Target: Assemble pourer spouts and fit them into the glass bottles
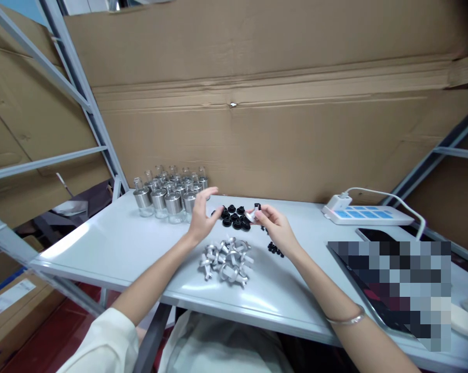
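My right hand (276, 225) pinches a small silver spout-like piece (251, 215) with a black part (257, 206) at its top. My left hand (202, 217) is raised with thumb and fingers apart, holding nothing. Its thumb is close to a cluster of round black caps (237, 224) on the table, though I cannot tell whether it touches one. Loose silver spout-like pieces (228, 261) lie in a pile between my forearms. Several tiny black bits (274, 248) are scattered below my right hand. Behind my left hand stand glass bottles (174, 203) with silver bands, partly covered by it.
The pale table (101, 233) backs onto a cardboard wall (265, 145). At the right are a white power strip (369, 215) with a plug and cable, and a dark flat device (373, 290), largely pixelated. Metal frame posts (89, 103) flank the table.
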`<act>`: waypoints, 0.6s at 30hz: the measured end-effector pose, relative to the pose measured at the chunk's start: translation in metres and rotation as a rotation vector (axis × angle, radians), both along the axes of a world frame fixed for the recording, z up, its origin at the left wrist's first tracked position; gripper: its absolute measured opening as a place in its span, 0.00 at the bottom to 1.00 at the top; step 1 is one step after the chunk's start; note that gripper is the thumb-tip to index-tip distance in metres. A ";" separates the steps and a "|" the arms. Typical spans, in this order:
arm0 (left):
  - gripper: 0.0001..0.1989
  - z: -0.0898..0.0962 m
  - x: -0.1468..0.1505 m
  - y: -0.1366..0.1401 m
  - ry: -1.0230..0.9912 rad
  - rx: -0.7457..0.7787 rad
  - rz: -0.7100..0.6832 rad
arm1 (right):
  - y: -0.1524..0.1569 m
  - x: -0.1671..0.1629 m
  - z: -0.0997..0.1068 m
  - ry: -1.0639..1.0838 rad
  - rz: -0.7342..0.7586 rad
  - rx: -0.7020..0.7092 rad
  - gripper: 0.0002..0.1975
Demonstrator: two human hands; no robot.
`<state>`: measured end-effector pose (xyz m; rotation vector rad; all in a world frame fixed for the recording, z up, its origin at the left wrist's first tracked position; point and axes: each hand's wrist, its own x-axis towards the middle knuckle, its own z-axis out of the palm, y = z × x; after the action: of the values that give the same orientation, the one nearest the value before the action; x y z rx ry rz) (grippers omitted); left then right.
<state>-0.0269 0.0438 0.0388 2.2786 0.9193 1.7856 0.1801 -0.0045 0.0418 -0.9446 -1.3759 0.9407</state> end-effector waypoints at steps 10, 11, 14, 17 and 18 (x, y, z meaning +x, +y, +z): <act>0.26 -0.008 -0.038 0.053 -0.252 -0.270 0.190 | -0.003 0.002 0.002 0.006 -0.058 0.028 0.19; 0.25 -0.009 -0.039 0.055 -0.242 -0.280 0.192 | -0.003 0.002 0.002 0.003 -0.059 0.030 0.19; 0.21 -0.010 -0.040 0.057 -0.245 -0.282 0.183 | -0.002 0.002 0.001 -0.009 -0.058 0.040 0.19; 0.19 -0.009 -0.040 0.055 -0.237 -0.284 0.171 | -0.002 0.002 0.000 -0.021 -0.055 0.049 0.19; 0.19 -0.007 -0.040 0.054 -0.229 -0.286 0.173 | -0.001 0.002 0.000 -0.023 -0.056 0.050 0.19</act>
<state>-0.0665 0.0976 0.0314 1.8292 1.2645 1.7956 0.1823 -0.0060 0.0419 -0.9534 -1.3796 0.8521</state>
